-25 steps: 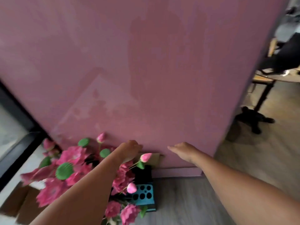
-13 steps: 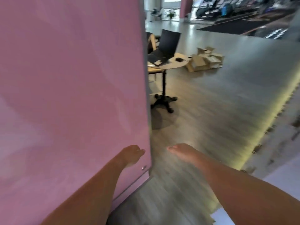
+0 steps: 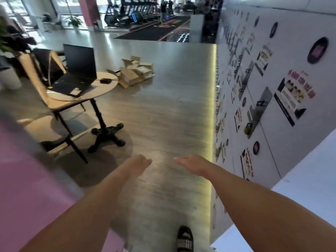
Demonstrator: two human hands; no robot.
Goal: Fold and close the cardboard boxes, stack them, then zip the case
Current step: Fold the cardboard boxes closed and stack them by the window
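Both arms were stretched forward over the wooden floor [image 3: 163, 110]. The left hand [image 3: 139, 163] had loosely curled fingers and held nothing; the right hand [image 3: 190, 162] was flat with straight fingers. The cardboard boxes [image 3: 135, 73] lay far ahead, beyond the round table [image 3: 109, 83].

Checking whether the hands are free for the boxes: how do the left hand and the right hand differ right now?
The left hand has its fingers loosely curled under, knuckles forward; the right hand has fingers straight, stretched out flat and pointing inward. The left hand sits nearer the round table, the right hand nearer the poster wall. Both hold nothing, hang over bare floor, and are far from the cardboard boxes.
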